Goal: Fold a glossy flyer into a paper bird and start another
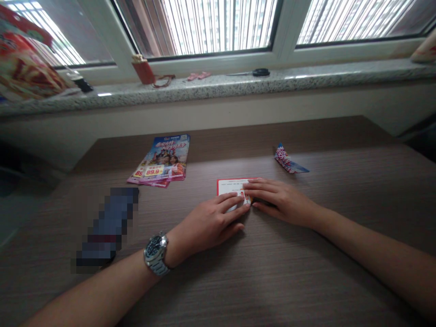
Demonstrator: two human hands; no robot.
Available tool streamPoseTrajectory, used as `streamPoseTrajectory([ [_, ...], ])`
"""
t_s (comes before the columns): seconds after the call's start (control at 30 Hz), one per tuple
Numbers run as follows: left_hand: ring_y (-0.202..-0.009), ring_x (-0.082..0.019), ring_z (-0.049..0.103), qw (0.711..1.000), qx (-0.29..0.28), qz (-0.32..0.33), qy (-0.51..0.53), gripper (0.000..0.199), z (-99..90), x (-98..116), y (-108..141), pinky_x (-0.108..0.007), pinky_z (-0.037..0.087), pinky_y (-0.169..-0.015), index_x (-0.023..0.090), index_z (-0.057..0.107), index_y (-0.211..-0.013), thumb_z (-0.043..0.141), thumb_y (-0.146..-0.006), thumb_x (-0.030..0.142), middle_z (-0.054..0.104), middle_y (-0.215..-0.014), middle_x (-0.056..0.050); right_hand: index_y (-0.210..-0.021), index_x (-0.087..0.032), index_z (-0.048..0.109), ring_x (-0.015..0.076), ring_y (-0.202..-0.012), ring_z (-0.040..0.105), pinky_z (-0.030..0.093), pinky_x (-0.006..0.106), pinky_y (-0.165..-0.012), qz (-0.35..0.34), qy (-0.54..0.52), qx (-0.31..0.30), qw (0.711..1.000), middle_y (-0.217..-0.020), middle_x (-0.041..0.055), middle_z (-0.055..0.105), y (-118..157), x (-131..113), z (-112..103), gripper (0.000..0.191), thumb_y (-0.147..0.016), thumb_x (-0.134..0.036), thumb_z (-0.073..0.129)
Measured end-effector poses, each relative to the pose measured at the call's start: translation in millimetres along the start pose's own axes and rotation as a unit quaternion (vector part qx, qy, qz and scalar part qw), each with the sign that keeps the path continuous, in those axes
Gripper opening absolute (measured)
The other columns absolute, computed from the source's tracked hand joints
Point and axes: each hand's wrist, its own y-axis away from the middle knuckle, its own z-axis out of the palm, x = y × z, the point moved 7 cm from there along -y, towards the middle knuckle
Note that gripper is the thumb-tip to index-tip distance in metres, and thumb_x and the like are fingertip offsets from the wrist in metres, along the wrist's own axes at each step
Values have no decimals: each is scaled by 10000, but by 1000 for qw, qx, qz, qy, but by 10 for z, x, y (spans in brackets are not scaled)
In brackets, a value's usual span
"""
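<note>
A person's two bare hands meet over a red-edged white paper [223,185] lying on a brown wood-grain worktop [299,268], just below and right of the center of the frame. The left hand [213,218], wearing a silver-banded wristwatch [156,253], reaches in from the lower left; its grip is loose, fingers extended, their tips resting on the paper. The right hand [284,200] comes from the lower right, fingers stretched across the paper's right side, its grip likewise unclenched, thumb held apart below. Much of the paper is hidden beneath the fingers. Near the right hand, right of center, a creased piece of blue-and-pink printed paper [289,162] stands partly raised from the surface. Left of center, glossy leaflets [165,159] lie in a slightly fanned stack, one price reading 89.9. A blurred-out dark object [111,222] lies at lower left, beside the left forearm. Across the top of the frame, a speckled stone windowsill [218,89] carries a red object [144,71] with a cord, small pink pieces [199,76] and a black-handled tool [260,72]; a colorful printed bag [25,68] fills the upper left.
</note>
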Motion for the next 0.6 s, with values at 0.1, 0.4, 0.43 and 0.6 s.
streamPoseTrajectory([
  [0.1,-1420,-300,490,1000,-2,1,-1,456,10,4,8,-476,484,-1143,175,513,-1462,514,-1040,348,517,-1520,-156,-1410,-233,594,276,-1382,543,456,510,-1165,-15,20,4,1000,-1446,94,625,6,-31,-25,414,-997,-256,602],
  [0.4,-1429,-316,477,1000,8,5,16,478,7,25,9,-503,490,-1130,185,499,-1473,547,-1025,343,522,-1504,-171,-1446,-256,567,261,-1346,583,474,493,-1149,-30,-15,-18,999,-1402,84,662,-4,-91,-29,454,-994,-248,611],
  [0.43,-1427,-316,478,1000,6,6,14,476,8,25,8,-504,489,-1131,185,499,-1473,544,-1027,343,520,-1504,-172,-1450,-257,562,258,-1349,580,475,490,-1149,-26,-21,-22,999,-1409,84,656,-1,-83,-24,458,-994,-250,612],
  [0.6,-1435,-313,463,1000,-7,4,3,466,19,14,2,-490,461,-1160,194,501,-1476,515,-1039,356,503,-1517,-154,-1463,-257,544,257,-1379,551,450,488,-1173,-22,-24,-40,999,-1440,77,633,14,-61,-4,464,-1002,-256,601],
])
